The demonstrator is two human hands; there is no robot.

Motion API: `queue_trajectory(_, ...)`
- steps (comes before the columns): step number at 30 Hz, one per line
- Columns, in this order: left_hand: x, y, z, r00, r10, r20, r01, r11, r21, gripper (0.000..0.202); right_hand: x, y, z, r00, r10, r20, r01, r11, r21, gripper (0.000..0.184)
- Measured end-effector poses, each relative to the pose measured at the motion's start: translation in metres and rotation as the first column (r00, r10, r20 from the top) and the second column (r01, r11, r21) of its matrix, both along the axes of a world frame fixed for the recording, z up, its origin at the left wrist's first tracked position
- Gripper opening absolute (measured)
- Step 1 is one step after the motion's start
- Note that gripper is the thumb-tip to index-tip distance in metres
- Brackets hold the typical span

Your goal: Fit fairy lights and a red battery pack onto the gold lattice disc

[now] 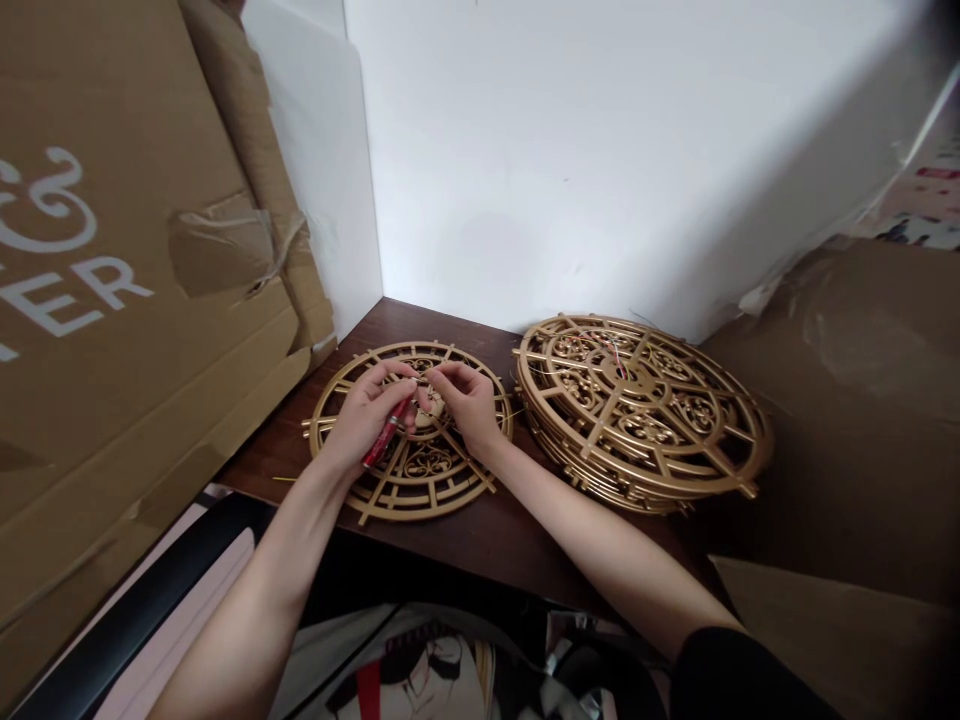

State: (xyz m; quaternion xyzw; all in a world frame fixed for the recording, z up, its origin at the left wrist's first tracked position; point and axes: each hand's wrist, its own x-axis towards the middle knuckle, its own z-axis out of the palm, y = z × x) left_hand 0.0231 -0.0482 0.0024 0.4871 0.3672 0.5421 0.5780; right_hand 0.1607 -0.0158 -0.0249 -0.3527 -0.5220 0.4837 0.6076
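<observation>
A gold openwork disc (420, 470) lies flat on the dark wooden table (480, 530), in front of me. My left hand (367, 410) rests over its centre, fingers closed round a slim red tool (384, 435) that points down toward my wrist. My right hand (469, 400) meets it at the disc's hub, fingers pinched together on something too small to make out. To the right sits a stack of several matching gold discs (645, 410), with thin red and white wires (616, 352) lying across its top.
A big brown cardboard box (112, 300) with white lettering leans at the left. White walls (562, 150) close off the back corner. More brown cardboard (855, 400) fills the right side. Below the table's front edge lie printed fabric and dark items (420, 670).
</observation>
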Motion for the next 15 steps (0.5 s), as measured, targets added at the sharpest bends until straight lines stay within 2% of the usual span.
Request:
queue_trajectory(4, -0.004, 0.008, 0.005, 0.996, 0.084, -0.011, -0.084, 0.996, 0.0, 0.023, 0.002, -0.001, 0.0, 0.982, -0.186, 0.043, 0.182, 0.98, 0.08, 0.022)
queue_trajectory(7, -0.006, 0.019, 0.009, 0.99, 0.14, 0.002, -0.14, 0.989, -0.044, 0.023, 0.003, -0.005, 0.003, 0.958, -0.263, 0.113, 0.231, 0.943, 0.239, 0.02)
queue_trajectory(11, -0.003, 0.039, 0.012, 0.985, 0.16, 0.07, -0.151, 0.982, -0.112, 0.021, 0.002, -0.015, 0.007, 0.917, -0.299, 0.265, 0.156, 0.878, 0.452, 0.02)
queue_trajectory(15, 0.005, 0.057, 0.01, 0.968, 0.182, 0.173, -0.151, 0.973, -0.177, 0.02, -0.001, -0.021, 0.007, 0.902, -0.243, 0.356, 0.021, 0.85, 0.526, 0.02)
